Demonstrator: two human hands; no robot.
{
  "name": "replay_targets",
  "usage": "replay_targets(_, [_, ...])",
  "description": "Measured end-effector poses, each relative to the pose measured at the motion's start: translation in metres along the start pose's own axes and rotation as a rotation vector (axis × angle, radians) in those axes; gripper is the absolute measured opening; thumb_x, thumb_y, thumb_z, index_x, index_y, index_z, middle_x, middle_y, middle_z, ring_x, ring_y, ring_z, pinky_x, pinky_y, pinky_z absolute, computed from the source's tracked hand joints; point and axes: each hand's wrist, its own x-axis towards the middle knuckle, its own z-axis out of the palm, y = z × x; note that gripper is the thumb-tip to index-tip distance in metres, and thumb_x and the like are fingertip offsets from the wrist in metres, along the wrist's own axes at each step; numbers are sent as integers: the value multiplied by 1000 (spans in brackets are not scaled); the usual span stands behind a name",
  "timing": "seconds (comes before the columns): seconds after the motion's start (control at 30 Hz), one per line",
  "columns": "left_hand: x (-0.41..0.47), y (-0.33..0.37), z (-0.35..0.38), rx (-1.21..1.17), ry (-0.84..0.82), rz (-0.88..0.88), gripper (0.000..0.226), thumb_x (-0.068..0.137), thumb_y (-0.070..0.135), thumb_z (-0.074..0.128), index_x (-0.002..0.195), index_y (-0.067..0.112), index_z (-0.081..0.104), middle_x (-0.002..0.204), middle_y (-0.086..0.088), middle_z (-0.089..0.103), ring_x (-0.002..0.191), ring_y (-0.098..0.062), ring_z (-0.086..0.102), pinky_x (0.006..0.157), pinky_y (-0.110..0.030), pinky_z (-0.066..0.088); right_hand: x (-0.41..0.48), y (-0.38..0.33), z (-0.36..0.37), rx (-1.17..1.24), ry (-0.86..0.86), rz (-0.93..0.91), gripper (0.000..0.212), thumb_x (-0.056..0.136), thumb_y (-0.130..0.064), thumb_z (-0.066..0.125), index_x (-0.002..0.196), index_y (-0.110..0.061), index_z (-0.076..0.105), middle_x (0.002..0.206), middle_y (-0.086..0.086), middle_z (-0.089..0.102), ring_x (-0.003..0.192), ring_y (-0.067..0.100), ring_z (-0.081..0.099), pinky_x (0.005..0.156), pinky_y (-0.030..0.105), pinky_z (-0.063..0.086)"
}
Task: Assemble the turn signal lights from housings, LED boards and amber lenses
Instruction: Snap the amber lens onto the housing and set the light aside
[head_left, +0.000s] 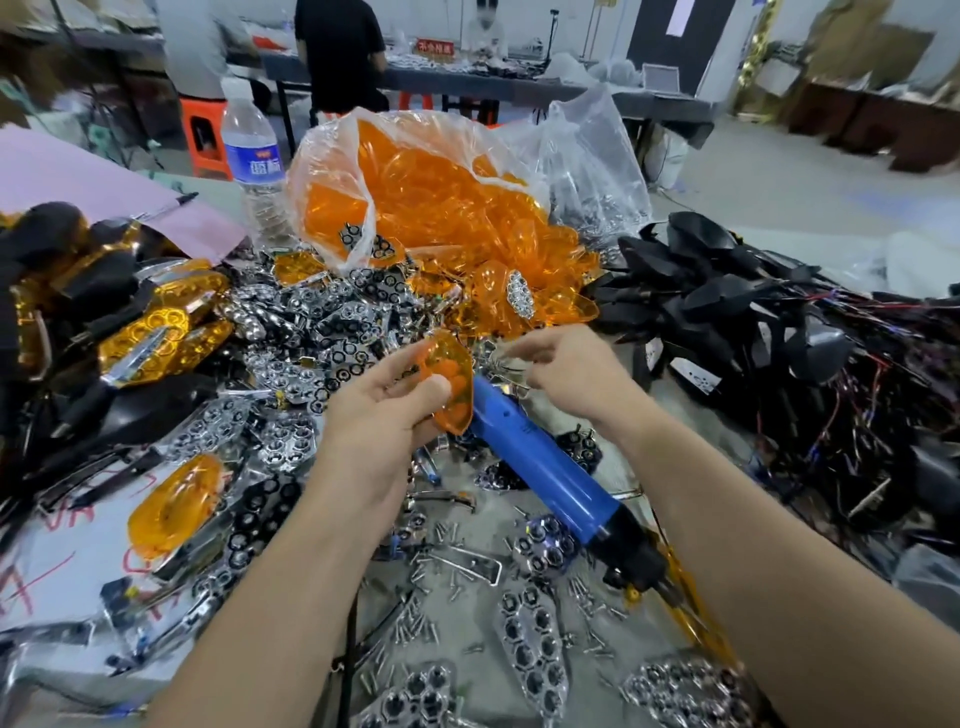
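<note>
- The left hand (384, 410) grips an amber lens (449, 384), thumb across its face and fingers curled behind.
- The right hand (566, 374) hovers just beside that lens, fingers half curled; I cannot tell whether it pinches anything.
- A blue screwdriver (540, 467) lies on the surface (691, 400) beneath both hands.
- Beyond the hands sits a bag of lenses (431, 208).
- Black housings (727, 301) are piled to the right of the right hand.

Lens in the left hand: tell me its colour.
Translucent amber-orange lens, best seen in the head view.
</note>
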Motion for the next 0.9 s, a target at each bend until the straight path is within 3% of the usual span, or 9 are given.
replay_targets(0.07, [0,-3,-1,-35,-46,-29,46,80,-5,71,122,12,68,102,-8,81,88,-19,78,67,-27,62,12,0,11,-73,-61,-17,28,94,-5,68,114,-23,78,125,-2,73,108,24,72,98,43,59])
replay_targets(0.13, [3,-7,-2,-61,-87,-65,56,67,1,74,122,12,69,106,-10,80,93,-21,77,72,-31,64,20,0,14,-159,-24,-44,15,90,-14,76,99,-25,82,107,-7,77,96,12,70,96,35,58])
replay_targets(0.2, [5,-10,-3,-99,-114,-90,57,64,1,73,119,11,70,108,-12,79,94,-23,77,79,-35,65,22,0,11,-256,-3,-64,6,85,-20,82,83,-26,83,90,-11,76,83,8,69,87,32,60])
replay_targets(0.3, [5,-11,-2,-103,-130,-104,45,68,-6,70,110,9,76,104,-14,79,87,-22,77,71,-31,64,13,-1,7,-315,87,-61,21,85,-15,82,69,-28,77,75,-13,72,65,4,65,60,20,55])
replay_targets(0.37, [4,-12,-1,-100,-142,-129,33,76,-9,64,95,10,82,97,-15,79,78,-20,76,65,-27,62,-2,-2,2,-129,306,-62,24,91,-13,76,71,-28,74,73,-12,71,57,3,61,53,17,47])
replay_targets(0.43, [3,-11,1,-109,-128,-165,36,86,-9,54,89,12,84,87,-13,78,68,-17,72,59,-26,60,-22,-7,-8,268,489,-76,23,91,-9,75,74,-24,75,66,-7,70,57,7,59,57,24,50])
replay_targets(0.57, [-4,-12,5,-29,-68,-153,38,94,1,49,89,14,84,71,-5,67,48,-10,53,39,-18,41,-74,-31,-3,877,289,-81,25,93,-2,71,76,-20,74,69,-4,68,63,7,56,59,22,49])
replay_targets(0.77, [-18,-16,13,15,-37,-108,36,92,42,48,85,20,75,68,1,58,51,-13,44,44,-24,37,-101,-54,50,1075,209,-25,26,94,7,64,79,-13,67,73,2,63,67,17,56,63,31,50])
replay_targets(0.9, [-29,-12,18,39,-154,-28,32,78,47,63,91,22,79,75,4,70,61,-10,63,52,-22,49,-106,-55,63,1101,209,-88,31,92,8,65,76,-18,71,70,-2,69,64,9,59,57,20,51])
